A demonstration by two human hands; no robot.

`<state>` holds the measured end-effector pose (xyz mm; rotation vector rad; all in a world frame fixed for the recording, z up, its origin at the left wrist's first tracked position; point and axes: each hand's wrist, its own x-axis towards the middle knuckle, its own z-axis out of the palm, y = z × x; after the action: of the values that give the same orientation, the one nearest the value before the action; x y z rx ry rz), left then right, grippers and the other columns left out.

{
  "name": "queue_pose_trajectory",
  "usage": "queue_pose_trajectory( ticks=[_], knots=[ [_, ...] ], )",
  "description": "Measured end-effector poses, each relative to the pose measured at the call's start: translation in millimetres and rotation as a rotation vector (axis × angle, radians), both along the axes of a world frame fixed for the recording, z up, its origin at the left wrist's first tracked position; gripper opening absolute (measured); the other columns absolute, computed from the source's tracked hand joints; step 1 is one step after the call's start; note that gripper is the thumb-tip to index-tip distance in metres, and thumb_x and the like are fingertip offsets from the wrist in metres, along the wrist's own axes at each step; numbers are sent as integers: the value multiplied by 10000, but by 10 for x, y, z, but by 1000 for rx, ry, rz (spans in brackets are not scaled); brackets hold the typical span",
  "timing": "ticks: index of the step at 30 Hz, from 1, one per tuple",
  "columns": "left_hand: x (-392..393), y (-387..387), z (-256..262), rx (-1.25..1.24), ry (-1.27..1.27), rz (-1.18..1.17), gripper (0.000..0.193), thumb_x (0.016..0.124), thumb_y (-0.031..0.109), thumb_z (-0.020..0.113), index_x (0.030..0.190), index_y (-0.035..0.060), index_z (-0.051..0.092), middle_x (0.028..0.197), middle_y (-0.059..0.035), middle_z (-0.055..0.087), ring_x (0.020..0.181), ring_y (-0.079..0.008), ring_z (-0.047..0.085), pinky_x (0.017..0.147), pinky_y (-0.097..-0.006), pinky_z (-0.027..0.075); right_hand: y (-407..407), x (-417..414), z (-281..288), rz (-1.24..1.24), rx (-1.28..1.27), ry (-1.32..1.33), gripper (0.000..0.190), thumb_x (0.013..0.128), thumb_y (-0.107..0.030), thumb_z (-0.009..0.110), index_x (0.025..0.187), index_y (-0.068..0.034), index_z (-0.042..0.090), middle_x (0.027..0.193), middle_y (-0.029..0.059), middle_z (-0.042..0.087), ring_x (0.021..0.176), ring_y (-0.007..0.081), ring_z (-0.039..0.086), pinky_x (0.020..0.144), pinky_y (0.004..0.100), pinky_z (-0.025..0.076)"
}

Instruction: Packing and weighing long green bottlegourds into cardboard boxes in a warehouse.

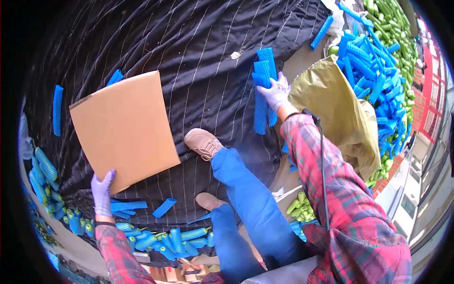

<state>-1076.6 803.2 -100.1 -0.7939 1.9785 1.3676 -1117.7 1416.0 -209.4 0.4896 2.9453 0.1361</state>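
My left hand (101, 188), in a pale purple glove, grips the near corner of a square brown cardboard piece (127, 131), its thumb on the upper face. Whether this is a folded carton or a single sheet I cannot tell. Ahead and to the right, my right hand (276, 93), gloved alike, is closed around several blue foam net sleeves (263, 71). Their flat ends stick out on both sides of the fingers. Beneath both hands spreads a creased black ground cloth (198, 60) with thin pale lines.
An olive woven sack (330, 103) lies by my right arm. Beyond it, loose blue sleeves (369, 71) cover part of a heap of long green vegetables (390, 32). Netted vegetables (166, 241) line the cloth's near edge. Stray sleeves (57, 110) lie on the cloth. My shoes (204, 142) stand on it.
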Motion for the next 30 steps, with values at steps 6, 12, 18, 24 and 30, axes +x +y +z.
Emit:
queue_pose_trajectory(
  ticks=[6, 12, 18, 24, 30],
  knots=[
    [229, 981, 691, 48, -131, 105, 336, 890, 190, 637, 1125, -45, 591, 1040, -62, 633, 907, -119, 580, 834, -279, 463, -496, 507, 437, 72, -305, -349, 184, 713, -176, 574, 851, -73, 639, 821, 145, 606, 817, 324, 602, 724, 433, 507],
    [516, 1668, 1312, 59, 96, 165, 359, 898, 161, 619, 1151, -85, 556, 1069, -102, 613, 929, -164, 579, 835, -295, 469, -554, 1699, 1885, -80, -815, -526, 753, 770, -257, 598, 1453, -246, 281, 1090, 271, 538, 971, 425, 570, 857, 467, 474],
    [826, 1723, 1805, 195, 114, 23, 400, 908, 164, 596, 1213, -82, 518, 1128, -140, 594, 952, -202, 588, 874, -332, 475, 567, 3132, 3450, -727, -638, -360, 1088, 686, -361, 666, 1474, -52, -19, 1062, 289, 607, 971, 387, 611, 842, 416, 483],
    [1119, 1374, 2166, 208, 118, -132, 408, 908, 195, 612, 1199, -77, 526, 1091, -143, 607, 919, -204, 599, 847, -324, 487, 561, 5228, 4112, -1262, -1164, 533, 540, 668, -137, 720, 1181, -64, 569, 974, 103, 655, 874, 214, 641, 795, 365, 509],
    [1272, 1339, 2572, 14, 128, -440, 262, 887, 150, 626, 1045, -57, 586, 916, -101, 642, 768, -181, 608, 691, -318, 512, -223, 6502, 4481, -1743, -1124, 496, 366, 670, -102, 739, 1032, -91, 685, 929, 38, 675, 849, 156, 628, 780, 337, 503]
  ],
)
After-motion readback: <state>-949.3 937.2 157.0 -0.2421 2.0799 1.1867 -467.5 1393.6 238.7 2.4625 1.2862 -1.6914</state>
